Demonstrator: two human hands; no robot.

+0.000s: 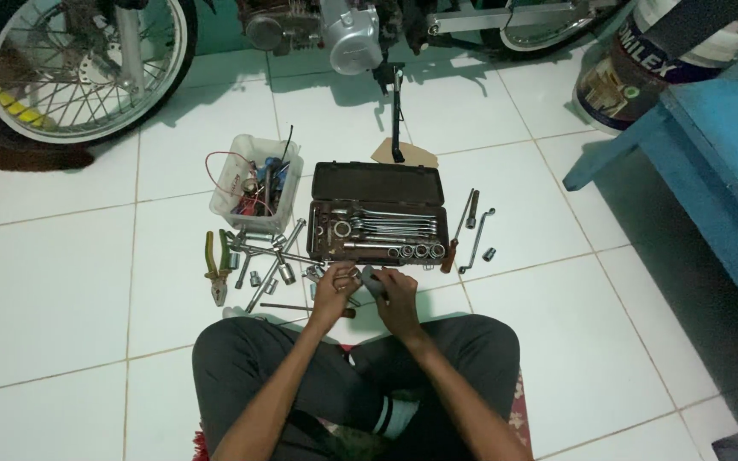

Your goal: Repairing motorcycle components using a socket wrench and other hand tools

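A home motorcycle repair spot on a white tiled floor (61,282). A motorcycle (343,30) stands along the top of the frame, its spoked wheel (79,60) upper left; an open socket case (377,213), loose wrenches (271,256) and a parts tub (254,183) lie mid-frame.

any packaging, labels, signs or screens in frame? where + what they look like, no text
Paint bucket: upper right, beside the blue table; round, white, with a dark brown and blue printed label band.
Open tool case: floor centre, ahead of both hands; dark rectangular box holding wrenches and sockets.
Clear plastic tub: left of the case; holds wires and screwdrivers.
No signs or screens.
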